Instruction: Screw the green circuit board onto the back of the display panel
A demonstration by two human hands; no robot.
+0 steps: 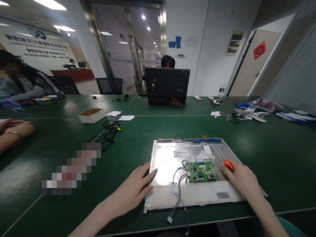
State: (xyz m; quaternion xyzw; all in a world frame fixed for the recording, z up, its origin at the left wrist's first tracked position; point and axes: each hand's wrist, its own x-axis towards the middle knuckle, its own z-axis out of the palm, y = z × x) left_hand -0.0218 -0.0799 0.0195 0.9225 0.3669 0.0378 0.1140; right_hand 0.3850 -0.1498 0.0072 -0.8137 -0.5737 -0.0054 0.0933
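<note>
Right hand: my right hand (243, 179) is curled around a small orange-tipped tool (229, 165), probably a screwdriver, its tip just beside the green circuit board (201, 171).
Left hand: my left hand (135, 187) lies flat and released, fingers spread, pressing the left edge of the metal display panel (170, 164).
Panel: it lies back-side up on the green desk (271, 158), close in front of me, with grey cables (178, 197) trailing off its near edge.
Doing it well: I judge the tool should stand upright on the fastener while the flat palm stops the panel sliding.
Watch: the loose cables sit near my wrist; I would keep clear of them.
Beyond: a black monitor casing (167, 86) stands across the desk, well apart.
</note>
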